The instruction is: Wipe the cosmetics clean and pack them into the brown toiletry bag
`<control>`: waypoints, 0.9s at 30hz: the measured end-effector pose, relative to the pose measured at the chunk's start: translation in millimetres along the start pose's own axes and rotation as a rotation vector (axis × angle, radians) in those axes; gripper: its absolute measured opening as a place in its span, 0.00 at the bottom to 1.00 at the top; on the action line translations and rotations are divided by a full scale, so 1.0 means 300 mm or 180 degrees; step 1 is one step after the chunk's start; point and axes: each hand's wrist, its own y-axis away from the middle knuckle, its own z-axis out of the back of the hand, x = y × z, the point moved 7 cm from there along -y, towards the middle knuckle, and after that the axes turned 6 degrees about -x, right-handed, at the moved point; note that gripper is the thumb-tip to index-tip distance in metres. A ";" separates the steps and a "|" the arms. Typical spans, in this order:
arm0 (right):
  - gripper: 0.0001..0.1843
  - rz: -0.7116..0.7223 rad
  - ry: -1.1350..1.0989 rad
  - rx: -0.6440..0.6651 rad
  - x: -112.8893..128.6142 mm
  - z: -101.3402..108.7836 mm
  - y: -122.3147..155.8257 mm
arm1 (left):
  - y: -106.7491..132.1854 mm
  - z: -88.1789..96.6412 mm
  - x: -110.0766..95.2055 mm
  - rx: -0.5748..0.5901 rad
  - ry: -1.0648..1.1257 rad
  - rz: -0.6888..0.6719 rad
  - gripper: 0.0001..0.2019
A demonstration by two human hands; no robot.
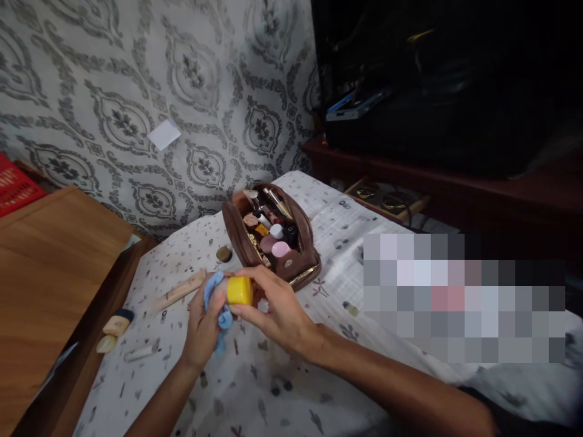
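My right hand (277, 312) pinches a small yellow container (240, 290) between thumb and fingers. My left hand (204, 325) is closed on a light blue cloth (221, 315) pressed against that container. Both hands hover over a white patterned bed sheet (255, 388). Just behind them stands an open brown cosmetics pouch (298, 267) packed with several tubes, brushes and small jars.
A beige tube (180, 291), a small round brown lid (223, 254), a dark-capped bottle (118, 323) and a white stick (139, 353) lie on the sheet at left. A wooden table (45, 273) stands left. A dark wooden shelf (432, 176) is behind right.
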 end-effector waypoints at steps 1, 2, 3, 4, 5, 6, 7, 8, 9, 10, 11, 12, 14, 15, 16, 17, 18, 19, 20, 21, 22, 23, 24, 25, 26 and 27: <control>0.17 -0.0149 -0.0099 -0.0012 -0.004 0.002 -0.001 | 0.003 -0.003 -0.008 0.0095 -0.0062 -0.0143 0.21; 0.16 -0.0285 -0.0206 -0.0012 -0.005 0.003 -0.002 | 0.006 -0.004 -0.017 0.0157 -0.0125 -0.0288 0.20; 0.16 -0.0404 -0.0308 -0.0009 -0.005 0.004 -0.002 | 0.008 -0.004 -0.025 0.0201 -0.0181 -0.0421 0.19; 0.16 -0.0488 -0.0394 -0.0011 -0.003 0.005 -0.002 | 0.009 -0.002 -0.034 0.0231 -0.0212 -0.0545 0.20; 0.17 -0.0535 -0.0461 -0.0027 0.002 0.008 -0.002 | 0.007 0.000 -0.043 0.0254 -0.0219 -0.0649 0.20; 0.17 -0.0548 -0.0510 -0.0066 0.008 0.014 -0.002 | 0.001 0.003 -0.052 0.0268 -0.0218 -0.0718 0.21; 0.18 -0.0530 -0.0538 -0.0117 0.017 0.022 -0.003 | -0.008 0.007 -0.062 0.0274 -0.0228 -0.0765 0.22; 0.18 -0.0493 -0.0528 -0.0175 0.026 0.034 -0.005 | -0.022 0.010 -0.074 0.0270 -0.0267 -0.0792 0.22; 0.19 -0.0443 -0.0479 -0.0239 0.038 0.051 -0.008 | -0.039 0.012 -0.089 0.0260 -0.0350 -0.0818 0.21; 0.19 -0.0394 -0.0409 -0.0313 0.049 0.072 -0.013 | -0.060 0.012 -0.109 0.0243 -0.0482 -0.0869 0.20; 0.19 -0.0360 -0.0339 -0.0392 0.060 0.097 -0.021 | -0.082 0.007 -0.134 0.0235 -0.0661 -0.0977 0.18; 0.18 -0.0349 -0.0288 -0.0469 0.069 0.125 -0.033 | -0.105 -0.003 -0.165 0.0252 -0.0866 -0.1173 0.15; 0.18 -0.0377 -0.0282 -0.0632 0.082 0.189 -0.069 | -0.143 -0.045 -0.235 0.0407 -0.1296 -0.1778 0.11; 0.18 -0.0391 -0.0311 -0.0713 0.085 0.222 -0.094 | -0.157 -0.074 -0.267 0.0545 -0.1512 -0.2130 0.10; 0.18 -0.0391 -0.0325 -0.0796 0.088 0.255 -0.124 | -0.169 -0.108 -0.291 0.0725 -0.1726 -0.2464 0.11; 0.18 -0.0357 -0.0306 -0.0860 0.091 0.285 -0.159 | -0.179 -0.143 -0.307 0.0936 -0.1934 -0.2753 0.12; 0.18 -0.0301 -0.0237 -0.0908 0.094 0.311 -0.197 | -0.189 -0.177 -0.316 0.1170 -0.2140 -0.2968 0.14; 0.18 -0.0227 -0.0114 -0.0917 0.098 0.332 -0.238 | -0.200 -0.208 -0.318 0.1408 -0.2346 -0.3099 0.16; 0.18 -0.0150 0.0064 -0.0898 0.100 0.346 -0.280 | -0.211 -0.235 -0.316 0.1629 -0.2544 -0.3160 0.16; 0.17 -0.0083 0.0284 -0.0856 0.101 0.355 -0.322 | -0.223 -0.256 -0.312 0.1824 -0.2738 -0.3161 0.16; 0.17 -0.0017 0.0536 -0.0792 0.101 0.357 -0.364 | -0.233 -0.271 -0.307 0.1976 -0.2922 -0.3129 0.14; 0.18 0.0052 0.0801 -0.0685 0.099 0.352 -0.404 | -0.239 -0.281 -0.302 0.2099 -0.3080 -0.3095 0.13; 0.18 0.0112 0.1065 -0.0544 0.095 0.340 -0.441 | -0.242 -0.285 -0.299 0.2183 -0.3188 -0.3083 0.13; 0.18 0.0168 0.1320 -0.0365 0.088 0.321 -0.476 | -0.239 -0.285 -0.298 0.2223 -0.3229 -0.3108 0.14; 0.18 0.0223 0.1560 -0.0148 0.079 0.296 -0.506 | -0.233 -0.281 -0.298 0.2220 -0.3204 -0.3159 0.14; 0.18 0.0272 0.1783 0.0089 0.066 0.268 -0.533 | -0.225 -0.273 -0.296 0.2167 -0.3121 -0.3222 0.14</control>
